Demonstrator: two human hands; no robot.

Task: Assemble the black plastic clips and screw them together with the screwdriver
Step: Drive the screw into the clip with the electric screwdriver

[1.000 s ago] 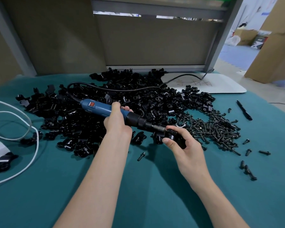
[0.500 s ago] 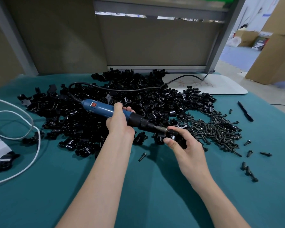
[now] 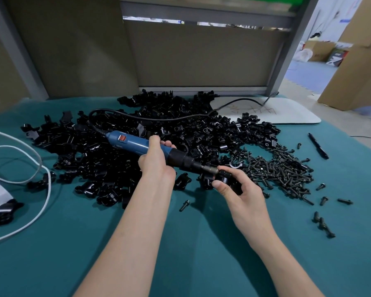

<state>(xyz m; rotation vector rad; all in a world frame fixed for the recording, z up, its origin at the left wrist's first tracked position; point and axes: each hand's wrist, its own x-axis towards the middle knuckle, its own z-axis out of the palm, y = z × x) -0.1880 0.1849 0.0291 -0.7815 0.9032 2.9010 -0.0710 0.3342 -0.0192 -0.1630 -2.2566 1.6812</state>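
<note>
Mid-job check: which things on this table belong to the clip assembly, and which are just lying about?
In the job:
- screwdriver, gripped by the left hand
- clip, held by the right hand at the driver's tip
- clip pile
- screws

Lying about:
- white cable
- pen
- white board

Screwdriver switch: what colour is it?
The switch is red-orange, set in the blue screwdriver; the head view shows it.
</note>
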